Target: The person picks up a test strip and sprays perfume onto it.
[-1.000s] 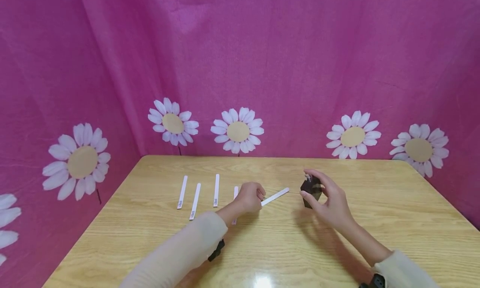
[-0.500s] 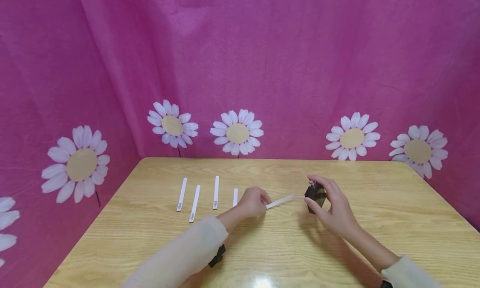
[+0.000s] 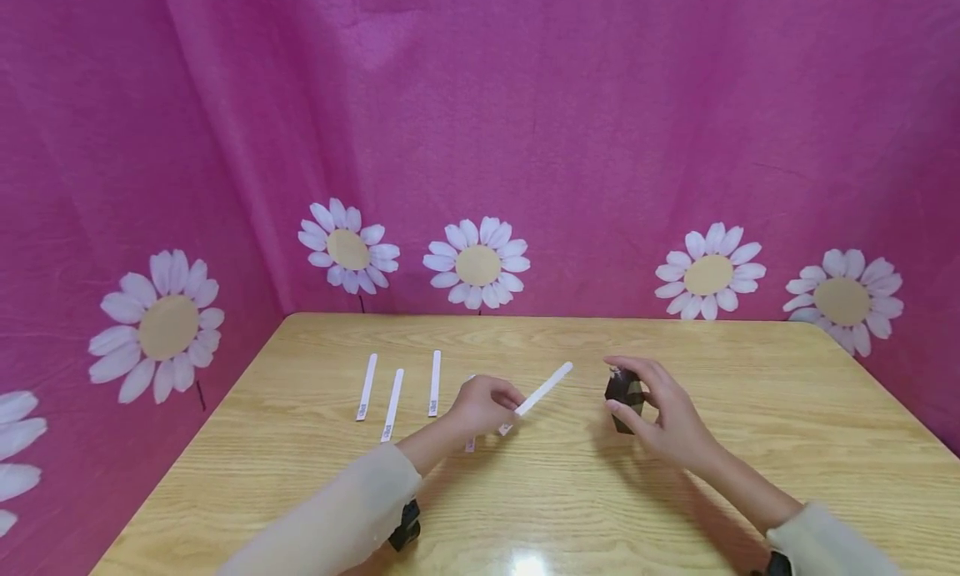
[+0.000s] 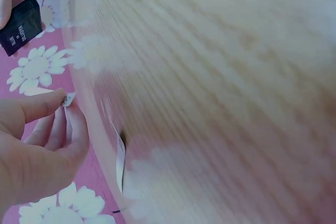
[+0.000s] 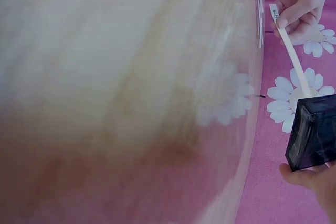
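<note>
My left hand (image 3: 504, 403) pinches one end of a white paper strip (image 3: 542, 390) between thumb and fingers. The strip slants up and to the right, its free end raised off the wooden table (image 3: 570, 493). My right hand (image 3: 647, 394) grips a small dark bottle (image 3: 622, 391) upright just above the table, a little right of the strip's tip. In the right wrist view the dark bottle (image 5: 313, 132) fills the lower right and the strip (image 5: 292, 52) reaches toward it. The left wrist view shows my curled fingers (image 4: 47, 140) and the bottle (image 4: 20, 24) at top left.
Three more white strips (image 3: 392, 404) lie side by side on the table to the left of my left hand. Another strip (image 3: 470, 443) is partly hidden under that hand. Pink cloth with white daisies (image 3: 477, 263) closes in the table's back and sides.
My left hand drew back toward me and tilted the strip's free end upward. The right hand lowered the bottle slightly and stayed near the strip's tip.
</note>
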Demonstrator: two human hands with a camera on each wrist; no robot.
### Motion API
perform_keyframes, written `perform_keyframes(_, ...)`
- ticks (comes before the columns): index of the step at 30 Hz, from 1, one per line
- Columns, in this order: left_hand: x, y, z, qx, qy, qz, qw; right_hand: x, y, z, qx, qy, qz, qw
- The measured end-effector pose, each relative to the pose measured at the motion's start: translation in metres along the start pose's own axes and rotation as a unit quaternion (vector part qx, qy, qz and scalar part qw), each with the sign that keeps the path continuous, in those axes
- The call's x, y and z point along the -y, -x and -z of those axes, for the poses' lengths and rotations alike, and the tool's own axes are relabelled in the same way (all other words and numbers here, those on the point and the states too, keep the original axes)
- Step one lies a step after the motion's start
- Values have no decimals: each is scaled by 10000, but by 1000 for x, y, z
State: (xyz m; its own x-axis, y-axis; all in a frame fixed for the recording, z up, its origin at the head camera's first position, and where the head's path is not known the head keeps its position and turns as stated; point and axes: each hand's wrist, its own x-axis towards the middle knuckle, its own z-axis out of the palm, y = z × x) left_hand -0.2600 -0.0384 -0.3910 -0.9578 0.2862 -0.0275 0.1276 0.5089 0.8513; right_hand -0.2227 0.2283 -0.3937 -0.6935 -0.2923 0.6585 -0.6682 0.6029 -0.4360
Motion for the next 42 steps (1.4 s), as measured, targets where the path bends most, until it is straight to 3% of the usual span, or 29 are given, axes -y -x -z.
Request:
perform_keyframes(7, 2, 4, 7, 64, 638, 144, 9978, 1, -10, -1, 240, -421, 88, 9988)
perform_keyframes(12, 1, 7, 8, 110, 794, 203, 9966, 0, -18, -4, 373, -591, 249, 9972)
perform_keyframes(19, 1, 11, 11, 112, 1138, 236, 9932, 2, -31, -6, 349, -482, 319, 9977)
perform_keyframes(35, -1, 14, 13, 47, 1284, 348, 9911, 11, -45, -8, 352, -196, 129, 9991)
perform_keyframes(42, -3, 17, 11, 63, 1270, 315, 9914, 9, -44, -14, -94, 296, 839, 9960)
